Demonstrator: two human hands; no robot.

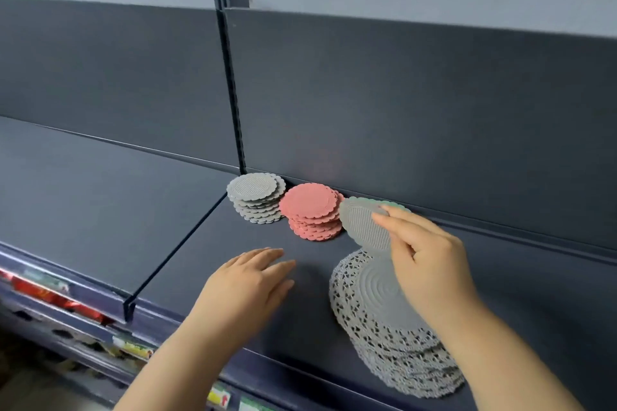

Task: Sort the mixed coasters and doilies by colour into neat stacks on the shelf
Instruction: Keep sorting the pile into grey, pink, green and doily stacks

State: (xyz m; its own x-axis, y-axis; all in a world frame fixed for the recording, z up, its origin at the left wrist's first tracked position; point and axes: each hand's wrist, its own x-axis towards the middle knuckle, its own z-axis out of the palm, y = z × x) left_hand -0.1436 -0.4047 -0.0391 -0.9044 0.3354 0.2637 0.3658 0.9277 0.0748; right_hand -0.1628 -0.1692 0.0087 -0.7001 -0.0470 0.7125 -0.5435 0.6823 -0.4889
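Dark shelf (233, 237), one.
One stack of grey lace doilies (377, 310) at front right, lying flat.
Two hands. Left hand (247, 284) low over shelf, fingers straight and close together, holding nothing. Right hand (430, 264) pinches single grey coaster (364, 227) by its right edge.
One pink coaster stack (310, 207) and one grey coaster stack (255, 193), side by side at back wall.
Held coaster is above doilies, just right of pink stack – tilted up, ribbed face toward camera, ribs running up-down; round, no long axis.
Green scalloped edge (397, 207) behind it – count unclear.

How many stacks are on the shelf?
3: grey stack by the post, pink stack beside it, doily stack in front. A green edge behind the coaster in the right hand may hide a fourth.
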